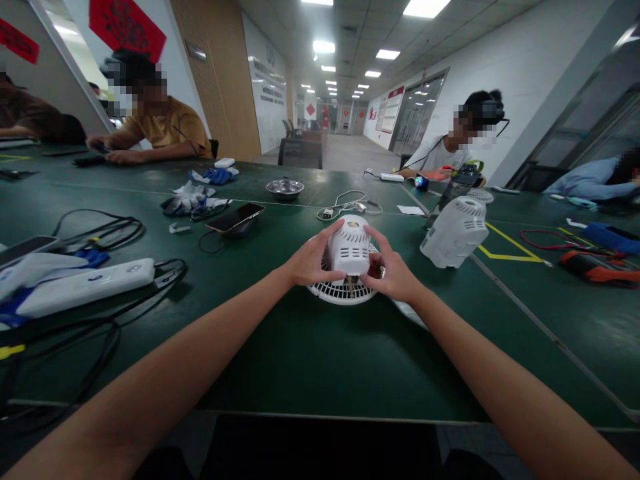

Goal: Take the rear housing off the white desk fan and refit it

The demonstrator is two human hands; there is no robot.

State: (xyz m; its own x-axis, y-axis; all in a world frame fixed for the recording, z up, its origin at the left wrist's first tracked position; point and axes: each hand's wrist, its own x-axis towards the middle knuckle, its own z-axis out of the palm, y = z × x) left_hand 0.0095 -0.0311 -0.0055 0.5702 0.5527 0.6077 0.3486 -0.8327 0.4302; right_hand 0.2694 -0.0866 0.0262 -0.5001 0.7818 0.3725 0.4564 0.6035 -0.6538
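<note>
A white slotted motor cover [351,245], like the rear housing of a small fan, stands over a round white fan grille [340,293] on the green table. My left hand [315,259] grips the cover's left side, thumb low at its front edge and fingers along the top. On the opposite side my right hand [393,270] holds it the same way, with its lower fingers tucked near the bottom edge. Below the cover's front edge a gap shows some inner parts, too small to make out. The grille's far side is hidden behind the cover and hands.
A white plastic housing [456,230] stands to the right. Beyond the grille lie a coiled cable [350,205] and a metal bowl [285,188]. Leftward are a phone [236,218], gloves [193,200] and a power strip [90,288]. Several people sit around the table [310,373].
</note>
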